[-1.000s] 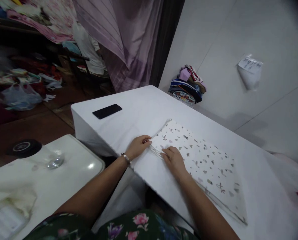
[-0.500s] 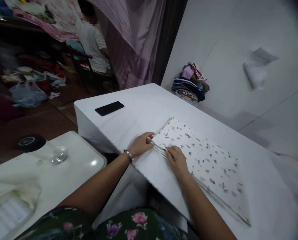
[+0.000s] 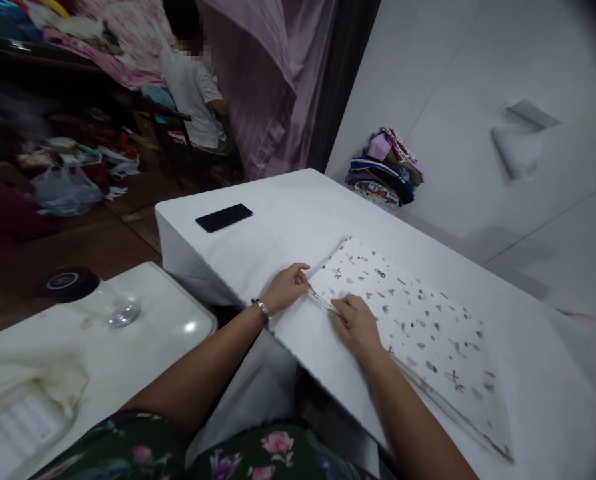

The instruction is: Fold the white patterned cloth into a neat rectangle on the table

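A folded white cloth (image 3: 408, 313) with small printed shapes lies on the table covered in white (image 3: 278, 207). Its layers show along the edge nearest me. At its near left corner, my left hand (image 3: 284, 288) has its fingers curled in and pinches the layered edge. My right hand (image 3: 357, 323) is a little to the right, thumb and fingers closed on the same near edge. Part of that edge is hidden behind my right hand and forearm.
A black phone (image 3: 224, 218) lies toward the table's far left. Folded clothes (image 3: 383, 170) are stacked against the wall. A glossy white side table (image 3: 178, 303) at left holds a clear jar with a black lid (image 3: 68, 283). Beyond, a person (image 3: 193, 93) sits near a purple curtain (image 3: 263, 87).
The view has shifted slightly. The cloth's near edge lies a little flatter between my hands, and both hands stay at almost the same spots on it.
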{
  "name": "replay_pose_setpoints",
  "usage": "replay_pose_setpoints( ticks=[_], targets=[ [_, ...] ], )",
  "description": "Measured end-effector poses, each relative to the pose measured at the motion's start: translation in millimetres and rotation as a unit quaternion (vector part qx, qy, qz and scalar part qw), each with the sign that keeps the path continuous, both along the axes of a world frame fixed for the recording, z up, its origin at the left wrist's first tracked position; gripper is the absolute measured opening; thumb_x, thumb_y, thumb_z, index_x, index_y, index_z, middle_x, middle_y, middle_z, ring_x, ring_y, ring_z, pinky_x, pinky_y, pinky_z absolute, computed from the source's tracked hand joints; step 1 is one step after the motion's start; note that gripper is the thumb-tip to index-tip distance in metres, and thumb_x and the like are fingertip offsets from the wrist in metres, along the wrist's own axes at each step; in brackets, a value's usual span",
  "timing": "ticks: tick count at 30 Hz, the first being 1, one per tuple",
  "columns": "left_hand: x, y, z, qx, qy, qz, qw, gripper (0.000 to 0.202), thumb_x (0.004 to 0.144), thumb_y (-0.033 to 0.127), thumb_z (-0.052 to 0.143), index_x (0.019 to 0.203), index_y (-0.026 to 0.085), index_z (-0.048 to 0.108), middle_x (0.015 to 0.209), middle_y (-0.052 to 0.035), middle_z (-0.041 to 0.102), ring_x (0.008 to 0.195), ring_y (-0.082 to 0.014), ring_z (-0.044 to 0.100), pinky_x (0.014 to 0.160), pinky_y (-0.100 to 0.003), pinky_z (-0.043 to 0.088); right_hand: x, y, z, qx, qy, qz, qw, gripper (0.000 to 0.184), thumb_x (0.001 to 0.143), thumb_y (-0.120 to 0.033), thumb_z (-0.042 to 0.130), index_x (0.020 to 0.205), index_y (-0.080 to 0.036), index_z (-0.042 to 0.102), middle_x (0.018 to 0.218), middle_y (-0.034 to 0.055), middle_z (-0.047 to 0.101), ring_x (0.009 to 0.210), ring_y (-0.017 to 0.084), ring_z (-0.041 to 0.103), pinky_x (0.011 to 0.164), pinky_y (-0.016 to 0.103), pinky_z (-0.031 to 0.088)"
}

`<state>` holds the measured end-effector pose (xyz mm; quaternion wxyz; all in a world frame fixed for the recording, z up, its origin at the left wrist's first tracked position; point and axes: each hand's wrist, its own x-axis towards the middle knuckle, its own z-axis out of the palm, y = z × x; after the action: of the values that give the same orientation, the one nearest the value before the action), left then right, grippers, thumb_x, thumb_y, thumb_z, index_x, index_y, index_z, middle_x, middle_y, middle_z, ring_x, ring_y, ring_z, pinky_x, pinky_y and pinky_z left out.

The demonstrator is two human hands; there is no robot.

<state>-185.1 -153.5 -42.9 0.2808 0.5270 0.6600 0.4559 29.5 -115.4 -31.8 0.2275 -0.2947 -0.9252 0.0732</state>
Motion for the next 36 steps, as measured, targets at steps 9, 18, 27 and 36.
replay_pose_setpoints(
  ticks=[9, 18, 27, 36],
  targets=[
    [-1, 0, -4.0, 0.040, -0.055, 0.026, 0.997, 0.034, 0.069, 0.020, 0.050, 0.102, 0.017, 0.056, 0.083, -0.0002, 0.063, 0.064, -0.0107, 0.054, 0.062, -0.024, 0.043, 1, 4, -6.4, -0.096, 0.066, -0.042, 0.992, 0.025, 0.090, -0.031, 0.042, 0.093, -0.023, 0.065, 0.081, 0.0038, 0.058, 0.080, 0.017, 0.054, 0.071, 0.028, 0.043],
    [12, -18, 16.5, 0.019, 0.232, 0.010, 0.973, 0.035, 0.067, 0.018, 0.055, 0.102, 0.019, 0.058, 0.097, -0.0059, 0.062, 0.087, -0.0200, 0.055, 0.078, -0.032, 0.040, 1, 4, -5.0, -0.091, 0.084, -0.035, 0.992, 0.025, 0.089, -0.033, 0.043, 0.091, -0.023, 0.066, 0.077, 0.0030, 0.057, 0.077, 0.016, 0.055, 0.070, 0.028, 0.043],
    [11, -14, 8.8, 0.007, 0.251, 0.021, 0.968, 0.011, 0.072, 0.025, 0.055, 0.080, 0.019, 0.058, 0.083, -0.0039, 0.060, 0.079, -0.0187, 0.053, 0.073, -0.031, 0.038, 2, 3, -4.9, -0.083, 0.102, -0.026, 0.991, 0.027, 0.091, -0.031, 0.040, 0.092, -0.022, 0.065, 0.079, 0.0042, 0.058, 0.079, 0.017, 0.055, 0.071, 0.028, 0.044],
    [10, -17, 9.8, 0.018, 0.229, 0.030, 0.973, 0.007, 0.074, 0.019, 0.049, 0.074, 0.019, 0.056, 0.077, -0.0018, 0.059, 0.073, -0.0156, 0.052, 0.068, -0.028, 0.038, 1, -1, -0.6, -0.007, 0.029, -0.008, 1.000, 0.028, 0.092, -0.028, 0.038, 0.095, -0.022, 0.065, 0.081, 0.0065, 0.059, 0.081, 0.019, 0.054, 0.072, 0.031, 0.043]
  ],
)
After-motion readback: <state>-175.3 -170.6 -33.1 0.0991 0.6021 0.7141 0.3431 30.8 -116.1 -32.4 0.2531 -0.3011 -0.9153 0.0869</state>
